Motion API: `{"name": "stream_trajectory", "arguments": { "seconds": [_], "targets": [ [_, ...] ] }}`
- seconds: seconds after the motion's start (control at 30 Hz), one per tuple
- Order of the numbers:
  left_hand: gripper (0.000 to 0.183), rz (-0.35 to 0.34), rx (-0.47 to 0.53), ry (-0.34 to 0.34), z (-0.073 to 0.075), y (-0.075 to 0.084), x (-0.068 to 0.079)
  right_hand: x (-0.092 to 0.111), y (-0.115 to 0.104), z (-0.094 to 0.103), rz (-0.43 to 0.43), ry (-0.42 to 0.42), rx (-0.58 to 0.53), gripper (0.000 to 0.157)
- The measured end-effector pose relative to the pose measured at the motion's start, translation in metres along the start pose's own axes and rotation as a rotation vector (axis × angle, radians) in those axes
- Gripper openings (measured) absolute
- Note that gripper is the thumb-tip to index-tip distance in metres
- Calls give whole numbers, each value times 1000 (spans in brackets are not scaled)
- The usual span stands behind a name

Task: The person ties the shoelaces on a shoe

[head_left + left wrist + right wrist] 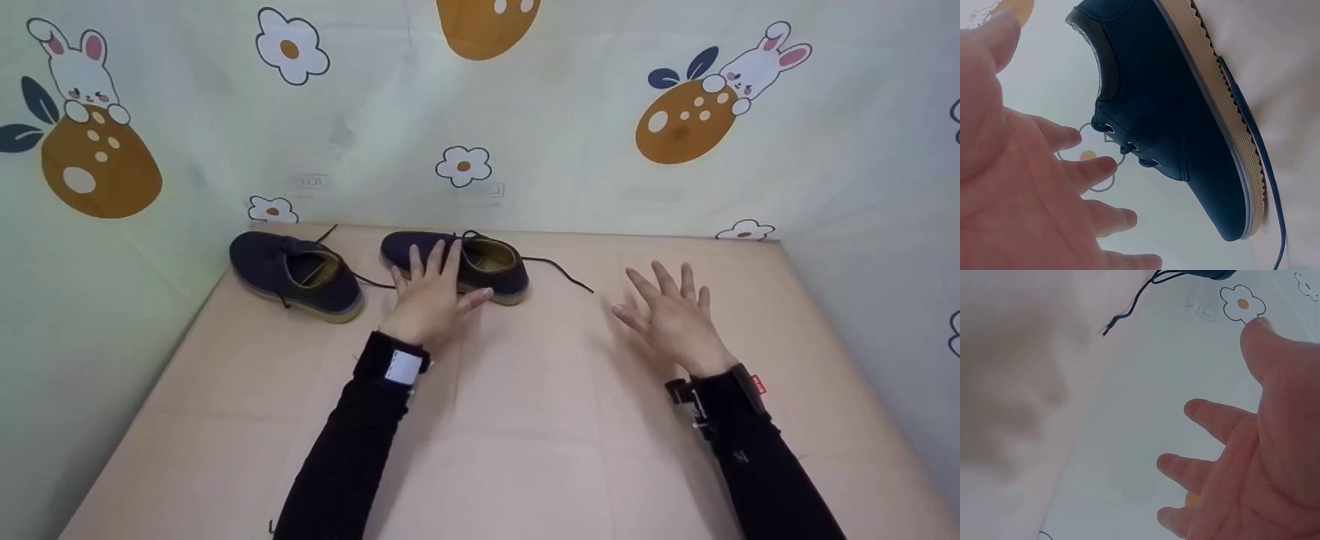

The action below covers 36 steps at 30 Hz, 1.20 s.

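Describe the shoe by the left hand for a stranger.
Look along the far edge of the pale tabletop, below the patterned cloth. Left of the middle, past the spread left hand, sits a dark blue shoe. Unlike the other shoe, in the left corner, it's partly hidden by fingers in the head view.

pinkish surface (525,420): navy shoe (271,271), second shoe (508,282) near it

- Head view: soft, fairly even light, with a pale sheen on the patterned wall covering (397,112).
- A diffuse shadow lies on the counter (525,397) beside the right sleeve (765,465).
- Left wrist view: cool-toned, the shoe (1157,67) fairly sharp.
- Right wrist view: greyish, a broad blurred shadow at left.
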<state>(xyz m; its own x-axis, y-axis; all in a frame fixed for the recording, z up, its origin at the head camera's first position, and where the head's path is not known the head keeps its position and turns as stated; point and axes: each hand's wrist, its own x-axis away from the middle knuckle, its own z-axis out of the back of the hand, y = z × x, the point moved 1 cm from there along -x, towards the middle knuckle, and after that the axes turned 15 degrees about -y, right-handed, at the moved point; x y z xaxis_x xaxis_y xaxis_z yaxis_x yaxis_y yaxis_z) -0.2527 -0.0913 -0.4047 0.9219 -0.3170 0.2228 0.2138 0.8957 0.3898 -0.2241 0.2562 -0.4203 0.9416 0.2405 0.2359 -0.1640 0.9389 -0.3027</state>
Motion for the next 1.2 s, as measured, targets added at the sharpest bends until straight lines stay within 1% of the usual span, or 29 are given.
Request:
{"name": "stream_trajectory", "arguments": {
  "seconds": [0.17,0.23,0.27,0.33,0.4,0.47,0.5,0.57,0.63,0.7,0.73,0.83,0.93,1.0,1.1,1.13,1.2],
  "targets": [
    [97,10,-13,4,0,1,-2,2,4,2,-5,-5,-4,79],
    [97,23,-5,24,0,1,-4,3,3,4,-5,-1,-6,78],
    [97,36,11,45,0,1,-5,3,3,4,-3,2,-6,78],
    [95,67,76,115,0,2,-6,3,3,5,2,5,-6,78],
    [91,113,138,189,0,3,-9,2,2,5,5,-3,-9,79],
    [87,162,180,233,-1,4,-12,2,1,4,12,-11,-15,79],
    [86,186,185,234,-1,4,-15,1,0,4,18,-12,-21,79],
    [87,228,162,192,-2,4,-22,1,-2,4,37,-2,-27,76],
    [91,251,135,141,-4,4,-31,0,-3,4,54,23,-31,71],
    [89,265,131,107,-6,2,-40,-1,-4,3,68,50,-43,64],
    [87,271,140,103,-8,1,-45,-1,-5,2,74,59,-50,61],
    [73,289,197,138,-12,-3,-56,-2,-8,-2,86,88,-79,54],
    [57,282,249,191,-16,-6,-61,-4,-12,-6,104,134,-105,48],
    [52,267,264,229,-18,-6,-62,-5,-16,-8,122,172,-140,43],
    [49,215,280,272,-20,0,-58,-6,-22,-10,163,202,-227,36],
    [48,197,288,285,-21,4,-55,-6,-25,-11,175,200,-260,35],
    [46,139,315,286,-21,14,-49,-6,-29,-11,201,184,-321,34]
  ]
}}
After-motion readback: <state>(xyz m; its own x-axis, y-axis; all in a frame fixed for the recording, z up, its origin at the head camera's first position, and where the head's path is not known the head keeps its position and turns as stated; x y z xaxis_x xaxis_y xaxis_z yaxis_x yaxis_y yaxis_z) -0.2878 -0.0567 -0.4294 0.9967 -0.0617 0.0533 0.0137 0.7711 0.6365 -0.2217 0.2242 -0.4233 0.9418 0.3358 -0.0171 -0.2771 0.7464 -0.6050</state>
